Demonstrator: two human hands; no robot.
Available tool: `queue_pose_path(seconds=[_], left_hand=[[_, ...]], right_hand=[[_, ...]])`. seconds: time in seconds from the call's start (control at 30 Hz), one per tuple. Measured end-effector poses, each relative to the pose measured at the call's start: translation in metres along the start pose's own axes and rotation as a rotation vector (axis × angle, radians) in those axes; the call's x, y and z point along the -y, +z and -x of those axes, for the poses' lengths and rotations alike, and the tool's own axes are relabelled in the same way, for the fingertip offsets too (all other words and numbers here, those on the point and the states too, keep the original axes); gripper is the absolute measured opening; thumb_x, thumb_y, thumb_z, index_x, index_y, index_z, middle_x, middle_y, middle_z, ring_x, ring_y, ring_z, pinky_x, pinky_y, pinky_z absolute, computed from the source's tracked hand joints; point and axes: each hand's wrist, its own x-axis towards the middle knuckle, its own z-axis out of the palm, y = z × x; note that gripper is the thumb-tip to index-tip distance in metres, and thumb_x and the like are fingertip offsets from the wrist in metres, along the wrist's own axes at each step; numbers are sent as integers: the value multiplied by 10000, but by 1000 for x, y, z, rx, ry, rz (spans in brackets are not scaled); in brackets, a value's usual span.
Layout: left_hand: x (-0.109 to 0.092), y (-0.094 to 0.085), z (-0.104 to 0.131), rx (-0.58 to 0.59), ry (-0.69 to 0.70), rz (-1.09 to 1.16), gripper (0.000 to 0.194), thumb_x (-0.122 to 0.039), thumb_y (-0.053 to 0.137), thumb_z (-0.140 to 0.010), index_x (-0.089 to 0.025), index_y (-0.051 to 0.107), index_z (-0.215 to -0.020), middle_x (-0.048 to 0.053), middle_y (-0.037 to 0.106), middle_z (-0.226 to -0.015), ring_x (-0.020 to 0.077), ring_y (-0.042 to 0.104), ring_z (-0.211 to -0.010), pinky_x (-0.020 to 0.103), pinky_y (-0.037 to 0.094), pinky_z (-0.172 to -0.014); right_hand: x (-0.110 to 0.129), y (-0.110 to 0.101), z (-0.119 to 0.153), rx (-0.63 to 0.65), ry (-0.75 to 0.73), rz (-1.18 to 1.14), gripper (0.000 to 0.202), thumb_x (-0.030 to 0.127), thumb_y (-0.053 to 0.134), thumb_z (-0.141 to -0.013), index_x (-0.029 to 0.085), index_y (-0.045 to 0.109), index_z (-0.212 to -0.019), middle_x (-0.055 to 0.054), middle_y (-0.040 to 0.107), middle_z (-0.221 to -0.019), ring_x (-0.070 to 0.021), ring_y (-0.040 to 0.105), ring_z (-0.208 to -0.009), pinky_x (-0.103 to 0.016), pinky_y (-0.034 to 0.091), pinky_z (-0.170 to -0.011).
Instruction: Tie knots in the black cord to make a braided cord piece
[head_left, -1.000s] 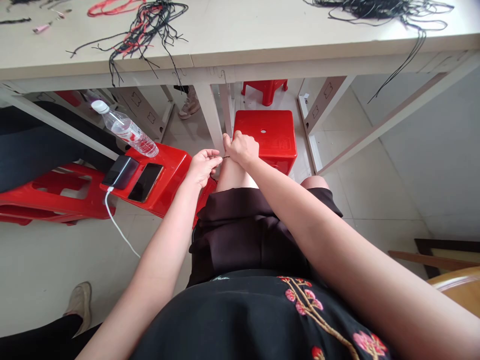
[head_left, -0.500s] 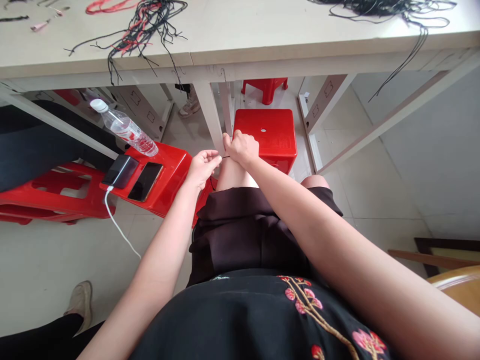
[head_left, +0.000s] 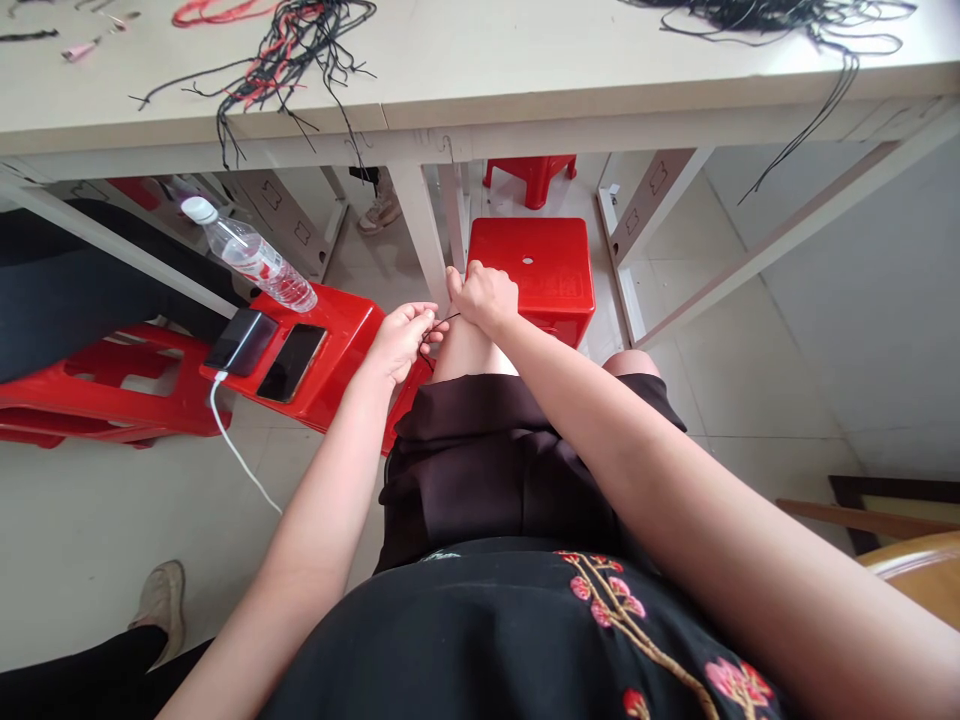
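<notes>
A thin black cord (head_left: 448, 319) runs between my two hands, above my knee. My left hand (head_left: 409, 338) pinches it with thumb and fingertips, and part of the cord dangles below those fingers. Resting on the knee, my right hand (head_left: 486, 297) is closed on the cord's other end; its fingertips are mostly hidden. On the table above lie a bundle of black and red cords (head_left: 289, 50) at the left and a heap of black cords (head_left: 750, 15) at the right, both with ends hanging over the edge.
The table (head_left: 525, 100) edge crosses above my hands. A red stool (head_left: 531, 262) stands just beyond them. Left, another red stool (head_left: 349, 335) holds a water bottle (head_left: 262, 262), a phone (head_left: 291, 364) and a dark device (head_left: 240, 342) with a white cable. Another person's shoe (head_left: 162, 605) is lower left.
My left hand has shifted slightly left and its fingers have curled differently around the cord, so more cord shows between the hands. My right hand stays in place.
</notes>
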Motion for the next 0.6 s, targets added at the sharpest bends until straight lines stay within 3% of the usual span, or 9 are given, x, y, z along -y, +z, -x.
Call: queue_pose_path(seconds=[0.17, 0.43, 0.6], left_hand=[[1, -1, 0, -59, 85, -23, 220, -48, 648, -655, -152, 564, -830, -38, 550, -615, 66, 530, -530, 164, 338, -447], [-2, 2, 3, -23, -71, -10, 143, -92, 552, -796, -166, 517, -913, -23, 594, -572, 77, 543, -481, 173, 368, -461], [-4, -5, 12, 71, -154, 76, 72, -181, 511, -863, -147, 554, -909, 32, 636, -664, 89, 588, -540, 185, 413, -485]], right_hand=[[-1, 1, 1, -12, -14, -10, 516, 538, 262, -928, 139, 587, -957, -145, 657, -894, -321, 601, -934, -460, 468, -793], [-2, 3, 0, -19, -20, -7, 524, 536, 261, -927, 135, 597, -963, -154, 661, -905, -315, 599, -938, -461, 467, -801], [-3, 4, 0, -29, -21, 6, 526, 543, 267, -923, 146, 610, -962, -151, 668, -912, -312, 606, -925, -448, 472, -789]])
